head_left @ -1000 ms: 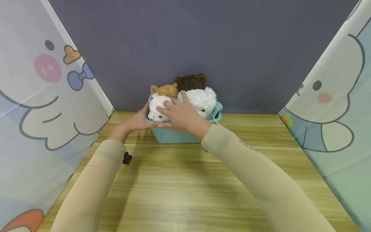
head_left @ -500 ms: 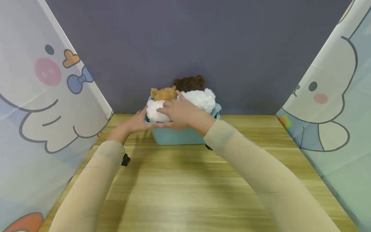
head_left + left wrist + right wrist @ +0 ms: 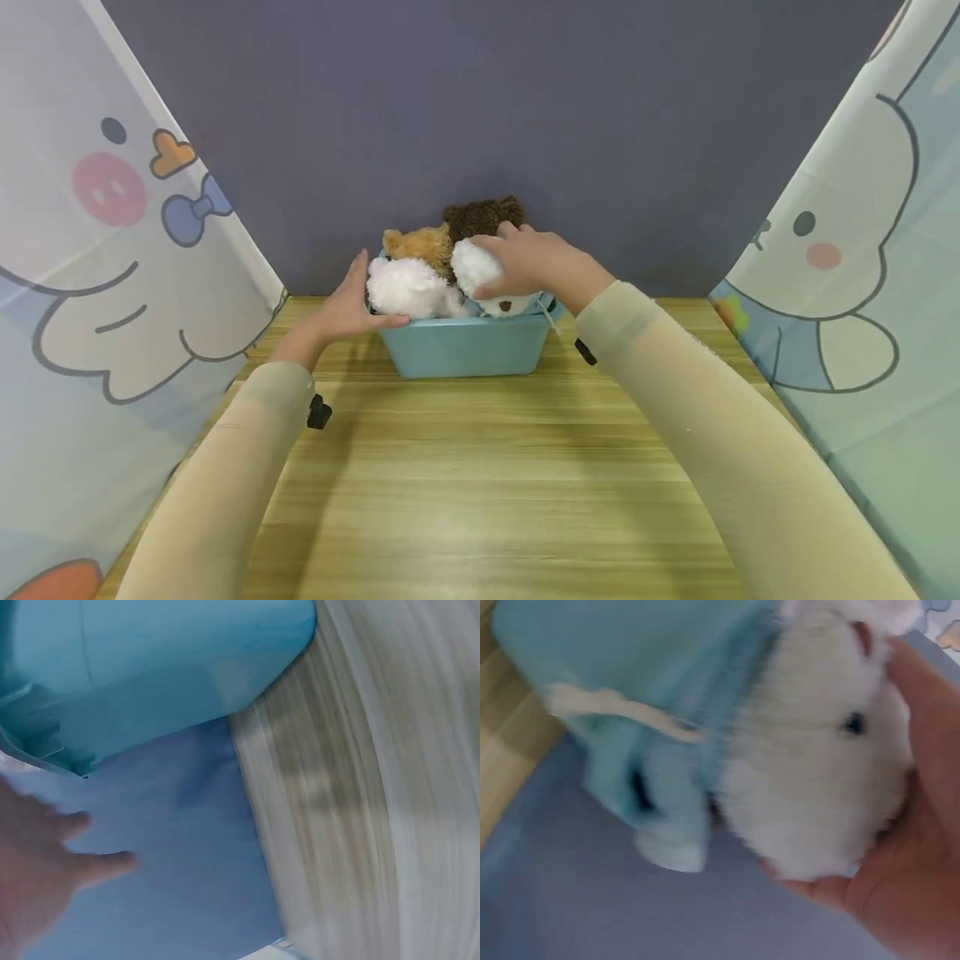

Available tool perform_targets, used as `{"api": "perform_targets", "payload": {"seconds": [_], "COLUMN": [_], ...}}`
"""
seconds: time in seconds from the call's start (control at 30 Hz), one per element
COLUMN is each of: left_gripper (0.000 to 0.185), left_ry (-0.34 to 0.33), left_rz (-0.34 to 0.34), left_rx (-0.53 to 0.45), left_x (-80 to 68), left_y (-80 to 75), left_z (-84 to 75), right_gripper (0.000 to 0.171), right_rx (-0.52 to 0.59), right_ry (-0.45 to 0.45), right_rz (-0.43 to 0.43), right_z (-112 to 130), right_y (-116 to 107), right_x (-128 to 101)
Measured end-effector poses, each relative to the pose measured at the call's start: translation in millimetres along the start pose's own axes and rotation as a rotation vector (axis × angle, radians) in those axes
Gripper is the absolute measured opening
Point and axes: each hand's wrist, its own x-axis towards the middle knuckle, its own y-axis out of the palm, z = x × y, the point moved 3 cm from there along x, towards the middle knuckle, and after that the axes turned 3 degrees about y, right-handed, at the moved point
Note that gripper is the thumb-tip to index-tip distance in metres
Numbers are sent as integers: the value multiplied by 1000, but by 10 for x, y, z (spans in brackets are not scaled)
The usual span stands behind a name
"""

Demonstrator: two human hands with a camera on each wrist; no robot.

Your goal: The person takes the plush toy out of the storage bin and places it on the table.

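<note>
A light blue plastic bin (image 3: 465, 350) stands at the back of the table, filled with plush toys. My right hand (image 3: 536, 258) holds the head of a white plush bear (image 3: 474, 268) on the bin's right side. Thumb and fingers spread round its fur in the right wrist view, where its blue sleeve and a pale cord (image 3: 615, 705) show. At the bin's left rim is my left hand (image 3: 341, 310), fingers extended, beside another white plush toy (image 3: 405, 287). Behind these sit a tan plush toy (image 3: 416, 246) and a dark brown one (image 3: 480, 217).
The wood-grain table (image 3: 450, 467) runs forward from the bin. A grey panel (image 3: 480, 108) rises right behind it. Printed cartoon cloths (image 3: 82, 292) hang along both sides, and a small black device (image 3: 318, 412) is on my left wrist.
My right hand has moved right, from the left white plush toy to the white bear. The left toy's face has turned out of sight. My left hand stays near the left rim.
</note>
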Motion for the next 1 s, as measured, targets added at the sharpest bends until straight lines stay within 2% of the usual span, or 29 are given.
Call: {"api": "perform_targets", "payload": {"seconds": [0.07, 0.13, 0.23, 0.37, 0.5, 0.77, 1.0], "left_gripper": [148, 144, 133, 135, 140, 145, 146], "left_ry": [24, 36, 8, -98, -142, -152, -188], "left_rz": [-70, -96, -54, 29, 61, -1, 9], "left_rx": [47, 108, 175, 217, 202, 124, 117], "left_x": [-11, -10, 6, 12, 9, -30, -47], "left_y": [-30, -55, -68, -36, 53, 163, 204], "left_z": [-32, -101, -216, -264, -241, -159, -139], "right_gripper": [100, 100, 98, 97, 97, 98, 95], "right_rx": [40, 43, 22, 13, 18, 32, 47], "right_ry": [-15, -26, -28, -32, -19, -20, 9], "right_rz": [2, -20, -53, -74, -72, -70, -110], "right_z": [-12, -12, -2, 13, 17, 44, 45], "right_y": [38, 61, 68, 72, 97, 183, 233], "right_x": [8, 10, 0, -16, -35, -42, -57]}}
